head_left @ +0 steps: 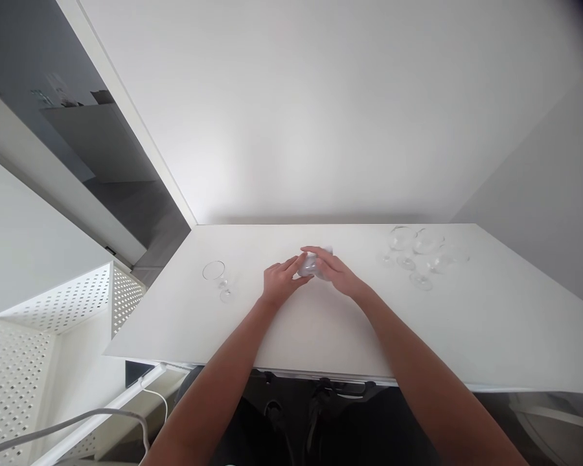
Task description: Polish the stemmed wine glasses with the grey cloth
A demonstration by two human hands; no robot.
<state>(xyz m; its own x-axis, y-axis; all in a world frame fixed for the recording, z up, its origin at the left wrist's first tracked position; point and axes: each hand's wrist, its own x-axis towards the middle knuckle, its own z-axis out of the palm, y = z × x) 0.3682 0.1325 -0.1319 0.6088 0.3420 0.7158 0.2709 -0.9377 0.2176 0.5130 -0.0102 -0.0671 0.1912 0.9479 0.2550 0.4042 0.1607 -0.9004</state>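
Note:
Over the middle of the white table, my left hand point(284, 277) and my right hand point(337, 270) close in from both sides on one clear glass point(308, 265). Left fingers and thumb wrap around its near left side. Right fingers lie across its top and right side. A pale, whitish bit point(329, 249) shows just behind the right fingers; whether it is a cloth or part of the glass I cannot tell. Much of the held glass is hidden by the fingers. To the left, a single stemmed wine glass point(222, 283) stands on the table.
Several stemmed glasses point(425, 243) are grouped at the table's back right. The white table point(320, 336) meets a white wall point(296, 116) behind. White perforated panels point(14, 382) and a grey cable point(78, 417) are at lower left. A doorway opens at upper left.

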